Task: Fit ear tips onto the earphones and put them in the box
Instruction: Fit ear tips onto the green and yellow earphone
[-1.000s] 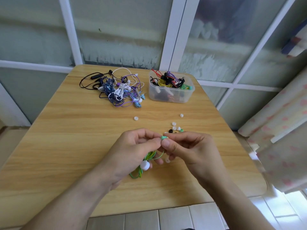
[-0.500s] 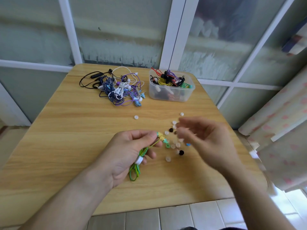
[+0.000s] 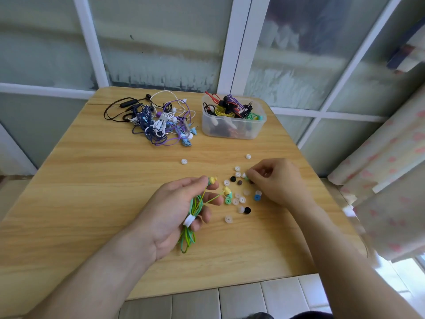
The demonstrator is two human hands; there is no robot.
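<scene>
My left hand (image 3: 177, 208) grips a coiled green and yellow earphone (image 3: 193, 215) bound with a white tie. One yellow bud sits at my fingertips; the other bud (image 3: 227, 192) hangs out with a green tip on it. My right hand (image 3: 276, 180) is down on the table at the far side of a scatter of loose ear tips (image 3: 239, 199), white, black, blue and green, its fingertips pinching a small green tip (image 3: 246, 178). The clear plastic box (image 3: 233, 127) at the back holds several earphones.
A tangled pile of earphones (image 3: 158, 120), black, blue, white and purple, lies at the back left of the wooden table (image 3: 92, 180). Two stray white tips (image 3: 184, 161) lie mid-table. A curtain (image 3: 386, 180) hangs off the right edge; windows stand behind.
My right hand left the bud it was working at with my left hand, swung right and forward, and came down on the loose tips. The left hand keeps the coil and has hardly moved.
</scene>
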